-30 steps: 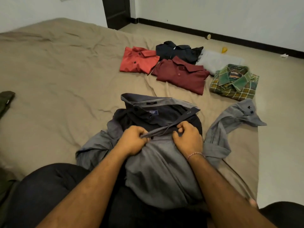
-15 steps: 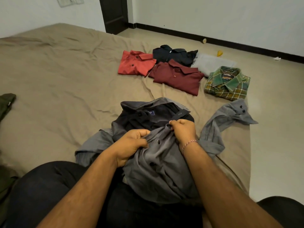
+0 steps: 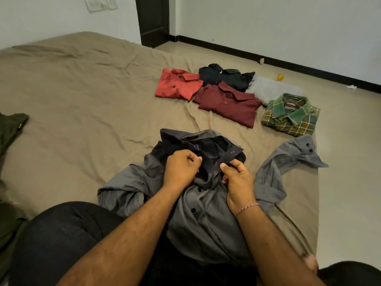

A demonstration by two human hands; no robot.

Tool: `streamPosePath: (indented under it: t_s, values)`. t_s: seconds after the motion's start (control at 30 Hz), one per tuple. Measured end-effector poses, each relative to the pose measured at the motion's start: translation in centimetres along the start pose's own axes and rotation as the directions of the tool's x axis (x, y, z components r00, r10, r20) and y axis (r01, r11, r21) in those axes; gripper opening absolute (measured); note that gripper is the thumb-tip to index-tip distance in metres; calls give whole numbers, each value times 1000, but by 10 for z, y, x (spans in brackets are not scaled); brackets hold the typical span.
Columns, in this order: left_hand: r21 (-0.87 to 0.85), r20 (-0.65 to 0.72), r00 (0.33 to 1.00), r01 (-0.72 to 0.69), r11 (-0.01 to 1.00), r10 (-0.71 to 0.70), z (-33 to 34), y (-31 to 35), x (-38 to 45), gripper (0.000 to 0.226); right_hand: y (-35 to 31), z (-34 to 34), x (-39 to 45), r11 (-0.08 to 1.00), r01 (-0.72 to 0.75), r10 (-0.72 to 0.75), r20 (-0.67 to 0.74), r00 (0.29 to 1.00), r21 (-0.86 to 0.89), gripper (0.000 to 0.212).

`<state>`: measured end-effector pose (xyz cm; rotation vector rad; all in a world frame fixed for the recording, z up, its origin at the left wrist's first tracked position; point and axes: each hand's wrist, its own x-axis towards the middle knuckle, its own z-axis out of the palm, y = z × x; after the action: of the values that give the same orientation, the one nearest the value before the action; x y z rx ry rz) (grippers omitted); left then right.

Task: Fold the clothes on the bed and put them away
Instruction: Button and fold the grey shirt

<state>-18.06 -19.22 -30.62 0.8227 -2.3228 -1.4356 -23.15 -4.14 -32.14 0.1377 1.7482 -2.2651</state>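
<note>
**Grey shirt held at the front, near the collar**

Grey cloth fills the near middle of the view: a grey shirt [image 3: 206, 213] lies on the tan bed [image 3: 82, 104], partly over the person's lap, collar away from the camera and dark lining showing inside it. The left hand [image 3: 181, 170] has its fingers curled tight round the left front edge just below the collar. The right hand [image 3: 237, 178] pinches the opposite front edge between thumb and fingers, a thin thread band on its wrist. The two hands sit close together, the gap between them showing dark cloth. Black buttons run down the shirt front below the hands. One sleeve [image 3: 288, 162] trails off to the right, its cuff with two dark buttons lying flat near the edge of the bed.

Farther up the bed lie folded clothes in a cluster: an orange-red shirt [image 3: 177, 85], a dark navy shirt [image 3: 224, 76] behind it, a maroon polo shirt [image 3: 228, 104] touching both, a pale grey piece [image 3: 272, 89], and a green checked shirt [image 3: 292, 116] at the right. A dark green garment [image 3: 10, 129] lies at the left edge, well apart from the rest.
</note>
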Motion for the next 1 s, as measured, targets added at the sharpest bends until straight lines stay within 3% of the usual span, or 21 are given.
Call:
streamPosePath:
  t_s: [0.2,0.3,0.47,0.63,0.73,0.83,0.9,1.0]
  values:
    - [32,-12,977,213,976,-213,35,-13,16,53,12,0,-2,997,-34,30,-58,998,-73,22]
    - [185,-22,963,267,946,-268,42,-10,26,41,18,2,-3,997,-37,30,-89,996,-73,25]
    - [359,-14,970,231,904,-243,45,-4,26,26,24,1,-2,993,-11,-1,-101,995,-117,28]
    - [455,-42,993,114,883,-107,50,-6,17,19,19,4,2,994,-64,50,-156,986,-88,12]
    - [313,-55,994,104,944,-92,46,-13,17,12,8,5,12,994,-106,97,-199,975,-35,16]
    - [-65,-69,997,28,998,-32,37,-20,14,15,2,3,13,996,-73,64,-177,982,-47,28]
    - [-264,-106,994,-48,963,20,27,-17,4,14,0,1,10,998,-58,58,-142,988,3,29]
    - [-409,-172,984,-121,905,54,10,-6,-10,10,-3,-2,3,989,-35,47,-85,995,141,15]
